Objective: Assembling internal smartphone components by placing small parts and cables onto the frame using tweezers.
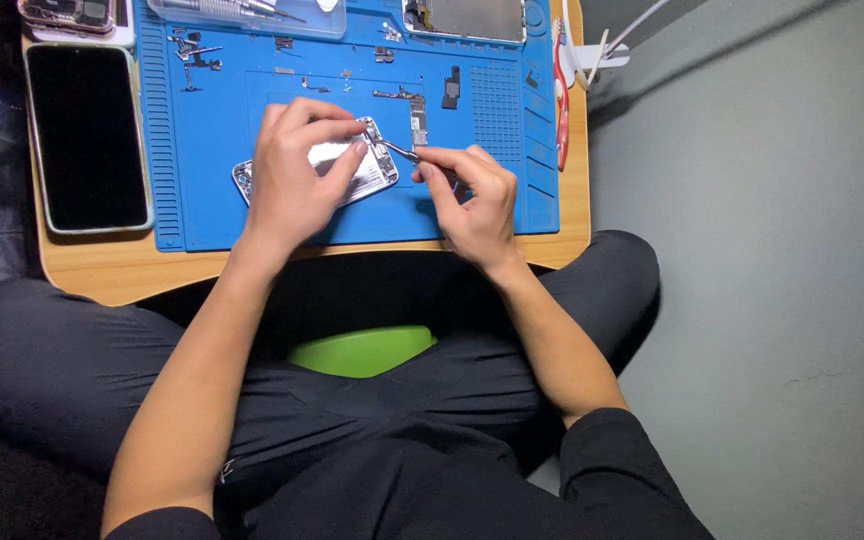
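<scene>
Opened phone (352, 170) on blue mat (202, 200), long axis slanting left-right, pinned under left hand (292, 180); right hand (472, 200), just right, pinches tweezers (402, 152), tip at phone's upper-right edge.

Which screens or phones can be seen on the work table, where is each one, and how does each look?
Phone: left side of the wooden table, beside the blue mat; upright rectangle, dark blank screen, pale case.
Opened phone body: mat centre, under the left hand; silver, insides exposed; right hand holds tweezers to it.
Detached screen panel: top edge of the mat; grey rectangle, cut off by the frame.
Another device: top left corner; dark, mostly out of view.
</scene>
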